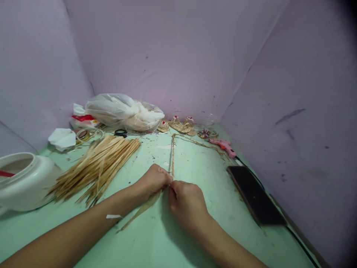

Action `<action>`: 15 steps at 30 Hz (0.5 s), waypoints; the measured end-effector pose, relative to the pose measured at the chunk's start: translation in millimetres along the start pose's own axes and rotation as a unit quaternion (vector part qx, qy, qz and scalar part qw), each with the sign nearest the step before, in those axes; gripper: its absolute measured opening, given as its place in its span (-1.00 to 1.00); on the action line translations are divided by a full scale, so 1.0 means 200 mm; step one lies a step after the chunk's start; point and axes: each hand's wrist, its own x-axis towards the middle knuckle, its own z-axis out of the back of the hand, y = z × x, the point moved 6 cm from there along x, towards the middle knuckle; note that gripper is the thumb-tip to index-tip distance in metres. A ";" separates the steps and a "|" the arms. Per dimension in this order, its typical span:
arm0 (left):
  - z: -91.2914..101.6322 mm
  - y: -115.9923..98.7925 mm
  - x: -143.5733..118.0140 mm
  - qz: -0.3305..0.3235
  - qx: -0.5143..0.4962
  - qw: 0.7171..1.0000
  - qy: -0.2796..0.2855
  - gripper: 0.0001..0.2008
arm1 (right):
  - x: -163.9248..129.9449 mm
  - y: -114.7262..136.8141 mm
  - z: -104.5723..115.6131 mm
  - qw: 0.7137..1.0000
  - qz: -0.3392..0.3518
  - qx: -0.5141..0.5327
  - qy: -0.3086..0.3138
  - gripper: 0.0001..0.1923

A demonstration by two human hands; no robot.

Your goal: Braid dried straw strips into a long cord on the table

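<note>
My left hand and my right hand meet at the middle of the pale green table, both pinching the near end of a thin braided straw cord. The cord runs straight away from me, then bends right toward the back. A loose flat straw strip trails from under my left hand toward the lower left. The fingertips hide the exact spot where the braid ends.
A bundle of straw strips lies at left, beside a white plastic jar. At the back sit a plastic bag, scissors, tape rolls, small woven sandals and beads. A pink glue gun and dark phone lie right.
</note>
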 end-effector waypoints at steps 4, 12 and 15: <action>0.02 0.02 0.02 0.013 -0.006 1.000 0.012 -0.95 | 0.01 -0.01 0.02 0.995 -0.001 0.095 0.036 -0.81; 0.02 0.00 0.00 0.018 0.012 0.998 0.052 -0.87 | 0.14 -0.25 -0.04 0.842 -0.209 0.496 0.047 -0.83; 0.01 0.00 0.00 0.007 0.024 0.998 0.063 -0.90 | 0.13 -0.19 -0.13 0.771 -0.226 0.576 0.151 -0.85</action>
